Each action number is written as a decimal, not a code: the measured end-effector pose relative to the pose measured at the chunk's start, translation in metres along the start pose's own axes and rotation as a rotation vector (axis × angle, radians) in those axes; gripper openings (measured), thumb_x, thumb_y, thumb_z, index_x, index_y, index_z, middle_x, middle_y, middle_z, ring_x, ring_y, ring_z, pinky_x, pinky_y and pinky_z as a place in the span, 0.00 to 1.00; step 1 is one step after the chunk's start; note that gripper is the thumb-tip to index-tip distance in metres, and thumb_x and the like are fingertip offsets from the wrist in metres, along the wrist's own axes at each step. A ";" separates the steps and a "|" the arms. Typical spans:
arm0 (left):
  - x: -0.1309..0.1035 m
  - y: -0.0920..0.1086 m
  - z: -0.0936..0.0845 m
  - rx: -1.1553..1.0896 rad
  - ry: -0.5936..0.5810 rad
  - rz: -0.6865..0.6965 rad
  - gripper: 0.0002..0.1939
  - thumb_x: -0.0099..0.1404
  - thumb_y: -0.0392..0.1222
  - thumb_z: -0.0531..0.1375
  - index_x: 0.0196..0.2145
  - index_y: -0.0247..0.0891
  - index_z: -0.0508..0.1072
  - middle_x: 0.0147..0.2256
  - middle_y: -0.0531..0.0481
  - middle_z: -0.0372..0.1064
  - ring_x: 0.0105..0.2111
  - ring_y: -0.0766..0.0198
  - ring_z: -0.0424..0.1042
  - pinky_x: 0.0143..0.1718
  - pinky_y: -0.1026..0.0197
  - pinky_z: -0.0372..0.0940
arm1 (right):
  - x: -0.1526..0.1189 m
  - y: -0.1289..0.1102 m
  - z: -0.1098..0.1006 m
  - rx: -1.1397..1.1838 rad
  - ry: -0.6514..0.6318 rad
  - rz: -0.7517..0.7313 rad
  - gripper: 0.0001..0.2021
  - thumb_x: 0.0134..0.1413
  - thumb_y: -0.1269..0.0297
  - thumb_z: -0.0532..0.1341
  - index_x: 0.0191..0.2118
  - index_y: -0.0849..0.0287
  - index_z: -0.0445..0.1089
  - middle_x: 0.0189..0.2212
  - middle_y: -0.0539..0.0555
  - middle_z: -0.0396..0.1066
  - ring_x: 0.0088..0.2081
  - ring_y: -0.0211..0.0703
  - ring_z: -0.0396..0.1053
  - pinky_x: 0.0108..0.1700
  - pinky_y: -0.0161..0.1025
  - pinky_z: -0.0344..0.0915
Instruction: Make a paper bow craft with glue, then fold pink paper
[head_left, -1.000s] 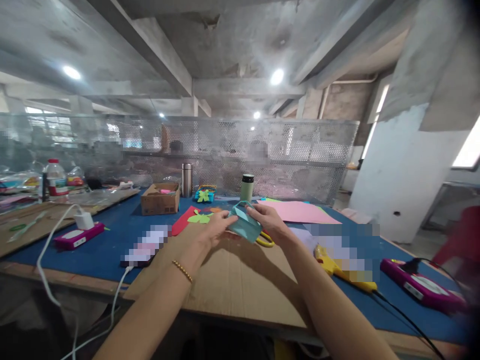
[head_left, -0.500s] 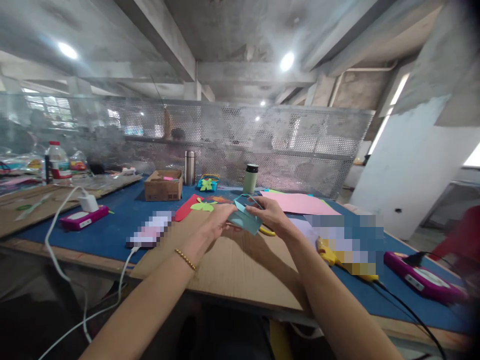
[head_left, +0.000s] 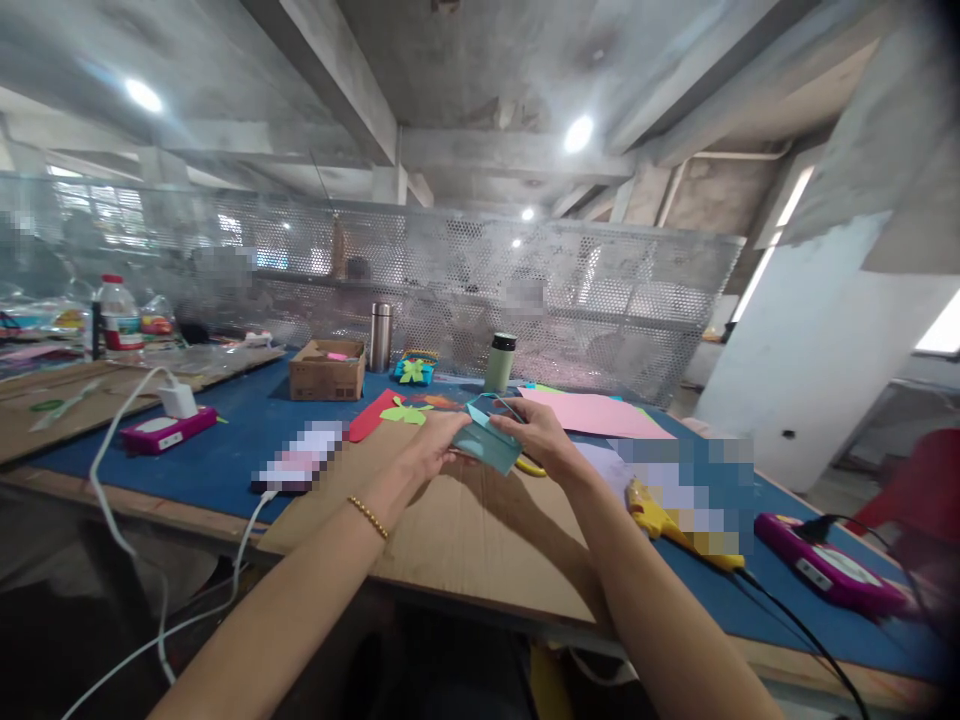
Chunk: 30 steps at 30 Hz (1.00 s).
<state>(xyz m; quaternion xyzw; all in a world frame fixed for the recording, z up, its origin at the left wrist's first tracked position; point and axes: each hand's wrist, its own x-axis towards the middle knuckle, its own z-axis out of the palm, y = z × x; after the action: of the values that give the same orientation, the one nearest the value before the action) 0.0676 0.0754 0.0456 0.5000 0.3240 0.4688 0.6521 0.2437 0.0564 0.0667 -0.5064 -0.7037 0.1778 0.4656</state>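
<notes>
A small light-blue paper piece [head_left: 487, 446] with a thin loop at its top is held between both hands above the brown cardboard sheet [head_left: 480, 540]. My left hand [head_left: 439, 442] grips its left side, thumb on top and fingers beneath. My right hand [head_left: 541, 432] holds its upper right side, fingers closed by the loop. Partly hidden behind the right hand lies a yellow curved handle [head_left: 532, 467]. Green leaf-shaped paper [head_left: 405, 411] and a red paper piece [head_left: 369, 416] lie beyond my left hand.
Further back stand a cardboard box [head_left: 328, 370], a steel flask [head_left: 381, 338] and a green bottle [head_left: 500, 363]. Pink paper [head_left: 592, 412], a yellow glue gun [head_left: 679, 530] and a purple power strip [head_left: 829, 565] lie right. A phone [head_left: 300, 458] and white cable lie left.
The view has shifted slightly. Both hands keep their hold on the light-blue paper piece, which is tilted a little differently.
</notes>
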 end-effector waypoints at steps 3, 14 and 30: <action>-0.002 0.001 0.001 -0.003 -0.020 0.002 0.03 0.58 0.37 0.60 0.29 0.35 0.71 0.24 0.50 0.69 0.21 0.65 0.70 0.27 0.60 0.72 | 0.000 0.001 -0.001 0.003 -0.006 0.013 0.17 0.48 0.55 0.65 0.41 0.61 0.77 0.31 0.52 0.75 0.33 0.42 0.69 0.35 0.36 0.64; 0.000 -0.002 -0.001 -0.025 -0.015 -0.009 0.03 0.54 0.34 0.59 0.30 0.35 0.70 0.26 0.51 0.67 0.25 0.65 0.70 0.30 0.57 0.74 | 0.000 0.001 0.000 0.019 -0.028 0.010 0.17 0.46 0.56 0.66 0.40 0.61 0.77 0.32 0.52 0.75 0.35 0.43 0.70 0.36 0.37 0.65; 0.003 -0.002 -0.003 -0.057 -0.033 -0.073 0.06 0.52 0.32 0.58 0.30 0.36 0.68 0.25 0.51 0.67 0.26 0.65 0.70 0.31 0.59 0.73 | -0.001 -0.003 0.005 0.018 0.001 0.029 0.16 0.40 0.52 0.68 0.30 0.59 0.68 0.26 0.48 0.68 0.28 0.37 0.63 0.29 0.35 0.60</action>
<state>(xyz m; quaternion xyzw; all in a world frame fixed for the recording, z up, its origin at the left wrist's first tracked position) 0.0664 0.0788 0.0433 0.4767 0.3177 0.4456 0.6879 0.2385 0.0553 0.0657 -0.5125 -0.6945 0.1906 0.4676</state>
